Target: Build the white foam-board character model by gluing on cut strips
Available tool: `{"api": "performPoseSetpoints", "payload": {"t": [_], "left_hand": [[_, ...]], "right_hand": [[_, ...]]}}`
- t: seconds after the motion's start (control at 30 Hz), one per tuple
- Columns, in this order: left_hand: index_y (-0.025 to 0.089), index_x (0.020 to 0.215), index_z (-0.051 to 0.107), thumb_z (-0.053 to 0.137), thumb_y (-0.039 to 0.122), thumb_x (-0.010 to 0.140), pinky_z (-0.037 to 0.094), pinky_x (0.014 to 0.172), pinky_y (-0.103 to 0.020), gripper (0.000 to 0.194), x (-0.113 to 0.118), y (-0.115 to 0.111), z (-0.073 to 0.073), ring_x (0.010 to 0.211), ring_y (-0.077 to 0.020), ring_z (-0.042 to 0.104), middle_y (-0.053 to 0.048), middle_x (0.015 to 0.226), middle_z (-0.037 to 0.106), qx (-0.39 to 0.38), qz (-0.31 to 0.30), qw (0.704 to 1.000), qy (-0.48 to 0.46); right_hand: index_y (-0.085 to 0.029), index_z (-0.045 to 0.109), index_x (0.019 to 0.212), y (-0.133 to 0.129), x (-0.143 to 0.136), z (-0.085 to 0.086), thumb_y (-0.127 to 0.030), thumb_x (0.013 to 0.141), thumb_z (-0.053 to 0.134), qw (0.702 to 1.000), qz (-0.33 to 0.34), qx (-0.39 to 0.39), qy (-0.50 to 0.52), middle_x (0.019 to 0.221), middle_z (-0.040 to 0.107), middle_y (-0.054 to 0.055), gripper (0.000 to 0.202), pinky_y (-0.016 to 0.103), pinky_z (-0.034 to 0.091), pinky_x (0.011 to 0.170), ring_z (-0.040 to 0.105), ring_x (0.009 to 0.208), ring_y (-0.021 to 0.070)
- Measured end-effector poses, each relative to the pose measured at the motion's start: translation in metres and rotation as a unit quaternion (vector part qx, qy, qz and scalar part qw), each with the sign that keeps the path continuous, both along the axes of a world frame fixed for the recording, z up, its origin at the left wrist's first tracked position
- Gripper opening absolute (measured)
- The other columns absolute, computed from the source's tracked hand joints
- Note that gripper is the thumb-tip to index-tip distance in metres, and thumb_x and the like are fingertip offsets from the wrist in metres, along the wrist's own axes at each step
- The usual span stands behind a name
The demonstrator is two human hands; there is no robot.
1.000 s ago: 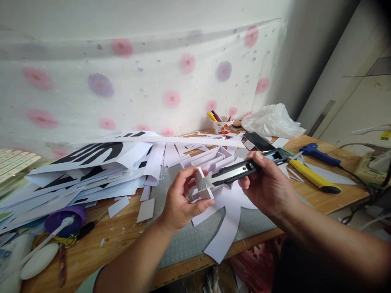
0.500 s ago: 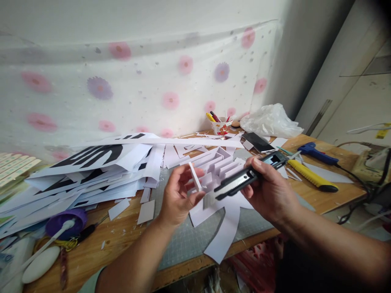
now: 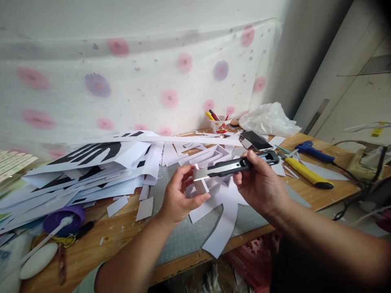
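My right hand (image 3: 264, 185) grips a black plastic knife (image 3: 230, 167), long axis roughly paralleling the bench's front edge (image 3: 189, 262), blade (image 3: 200, 174) pointing left at the white board (image 3: 200, 186) my left hand (image 3: 176, 200) pinches.

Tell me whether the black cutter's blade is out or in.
Out: the bare blade extends past the front of the black cutter in the right hand, over the white piece the left hand holds.

Blk utility knife (image 3: 232, 166) w/ silver blade (image 3: 201, 174) in R hand (image 3: 262, 183); wht board piece (image 3: 201, 187) in L hand (image 3: 181, 197). Grey cutting mat (image 3: 180, 240) w/ pale grid below hands. R of R hand: yellow/blk cutter (image 3: 308, 172), blue glue gun (image 3: 314, 151). L of L hand: wht sheets (image 3: 128, 152) w/ blk print. Beyond both: wht sheeting (image 3: 137, 87) w/ pink & purple flowers.
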State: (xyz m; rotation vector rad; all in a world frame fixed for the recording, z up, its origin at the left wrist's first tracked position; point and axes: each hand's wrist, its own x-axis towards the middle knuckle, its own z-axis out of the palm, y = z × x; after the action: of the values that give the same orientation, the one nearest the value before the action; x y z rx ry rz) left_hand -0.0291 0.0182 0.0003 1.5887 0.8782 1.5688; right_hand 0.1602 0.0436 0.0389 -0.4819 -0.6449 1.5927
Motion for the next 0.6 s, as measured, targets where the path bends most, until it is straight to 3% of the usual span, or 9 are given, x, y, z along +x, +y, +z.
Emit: {"api": "performPoseSetpoints", "payload": {"t": [0.17,0.43,0.6], "left_hand": [[0.023,0.110,0.052,0.079,0.022,0.062,0.052,0.080,-0.031,0.055,-0.0014,-0.0018,0.0050,0.095,-0.0182,0.061,-0.005,0.110,0.062,-0.001,-0.019,1.000,0.001],[0.023,0.110,0.053,0.080,0.023,0.062,0.050,0.085,-0.033,0.056,-0.0014,-0.0015,0.0047,0.101,-0.0206,0.061,-0.005,0.108,0.064,-0.015,-0.017,1.000,-0.017],[0.023,0.112,0.053,0.081,0.028,0.061,0.051,0.084,-0.034,0.059,-0.0047,0.0034,0.0027,0.101,-0.0213,0.060,-0.006,0.105,0.064,-0.012,-0.010,0.998,-0.061]], "right_hand": [[-0.019,0.055,0.065,-0.0004,-0.0004,-0.0028,-0.033,0.068,0.072,1.000,0.013,0.008,-0.009,0.048,0.061,-0.005,0.022,0.015,0.041,0.035,0.055,0.036,0.0088],[-0.019,0.056,0.065,-0.0014,0.0012,-0.0037,-0.031,0.069,0.071,1.000,0.008,0.007,-0.010,0.048,0.059,-0.005,0.019,0.016,0.040,0.033,0.052,0.034,0.0084],[-0.019,0.056,0.062,-0.0091,0.0026,-0.0043,-0.032,0.069,0.069,0.999,0.031,-0.008,-0.013,0.039,0.050,-0.007,0.019,0.016,0.036,0.030,0.048,0.029,0.0084]]}}
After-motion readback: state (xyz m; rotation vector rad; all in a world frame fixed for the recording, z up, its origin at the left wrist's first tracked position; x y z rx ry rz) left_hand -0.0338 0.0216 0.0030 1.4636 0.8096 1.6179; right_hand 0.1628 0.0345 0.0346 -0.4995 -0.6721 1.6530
